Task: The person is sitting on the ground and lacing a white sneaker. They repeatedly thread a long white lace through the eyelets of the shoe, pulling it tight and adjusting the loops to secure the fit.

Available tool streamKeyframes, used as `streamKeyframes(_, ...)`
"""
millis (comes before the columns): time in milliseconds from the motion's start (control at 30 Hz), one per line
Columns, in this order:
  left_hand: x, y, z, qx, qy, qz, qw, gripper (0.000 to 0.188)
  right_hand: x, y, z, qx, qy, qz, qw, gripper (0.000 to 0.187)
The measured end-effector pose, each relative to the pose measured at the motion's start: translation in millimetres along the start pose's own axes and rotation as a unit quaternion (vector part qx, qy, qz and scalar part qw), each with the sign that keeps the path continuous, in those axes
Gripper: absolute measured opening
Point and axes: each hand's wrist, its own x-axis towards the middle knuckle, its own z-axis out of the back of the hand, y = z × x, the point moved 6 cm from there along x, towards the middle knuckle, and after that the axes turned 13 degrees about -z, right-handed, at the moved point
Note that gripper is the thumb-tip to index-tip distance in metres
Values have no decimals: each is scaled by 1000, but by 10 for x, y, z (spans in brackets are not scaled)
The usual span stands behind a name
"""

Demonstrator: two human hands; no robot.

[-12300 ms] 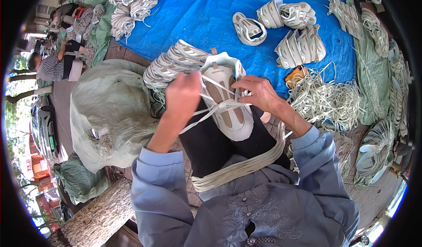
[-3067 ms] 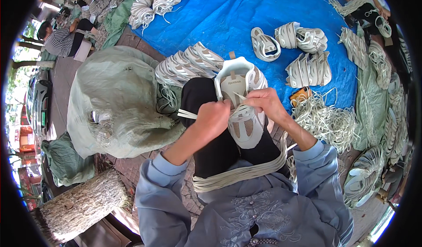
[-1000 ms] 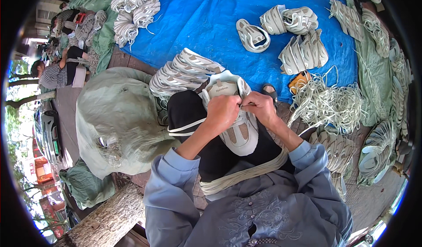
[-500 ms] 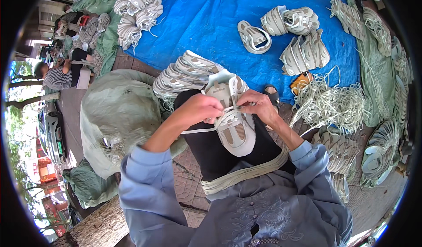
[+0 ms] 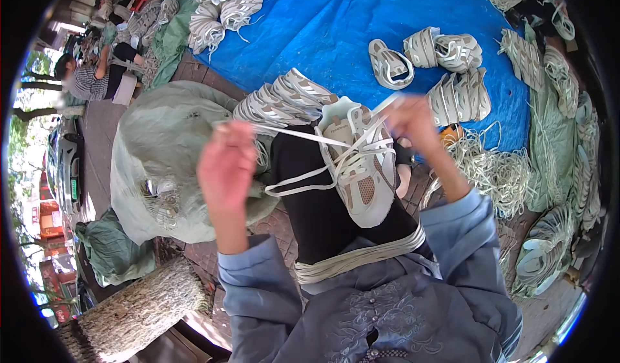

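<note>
A beige and white sneaker upper [image 5: 371, 198] lies across my black-trousered thighs, toe toward me. Its white shoelace [image 5: 303, 134] runs through the eyelets and crosses over the tongue. My left hand [image 5: 227, 163], a little blurred, is closed on one stretch of the lace, drawn out to the left. Up to the right of the upper, my right hand [image 5: 414, 123] grips another stretch, pulled taut, its fingers smeared by motion. A loose loop of lace hangs over my left thigh. Across my lap rests a bundle of cream laces [image 5: 361, 256].
Stacked uppers [image 5: 284, 98] stand just beyond my knees. A blue tarp [image 5: 310, 33] carries more stacks, and a heap of tangled laces [image 5: 497, 176] lies at right. Left are a pale filled sack [image 5: 174, 156] and a log [image 5: 145, 308]. Another person [image 5: 90, 79] sits far left.
My hands have spread apart from the middle of the upper, left hand leftward and right hand up and right, drawing the laces out. The view has shifted slightly.
</note>
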Motion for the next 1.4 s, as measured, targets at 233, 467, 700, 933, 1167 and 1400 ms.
streamKeyframes(233,66,-2729,2604,135,-283,-349,883,25,108,85,3660,328,-256,-2,909,23)
streamKeyframes(467,-176,-2535,2687,725,-325,80,602,30,-179,47,3380,-555,-344,-212,727,24)
streamKeyframes(700,-250,578,30,783,322,-206,490,19,42,91,114,-240,104,44,964,19)
streamKeyframes(933,-404,1304,-207,754,413,-201,470,19,-89,78,-710,-500,95,214,834,13)
streamKeyframes(1167,-281,1228,-169,698,411,-221,543,15,75,-104,-652,-462,139,72,873,9)
streamKeyframes(1400,-365,1224,-188,794,342,-375,334,15,-59,52,-813,-554,89,265,784,16)
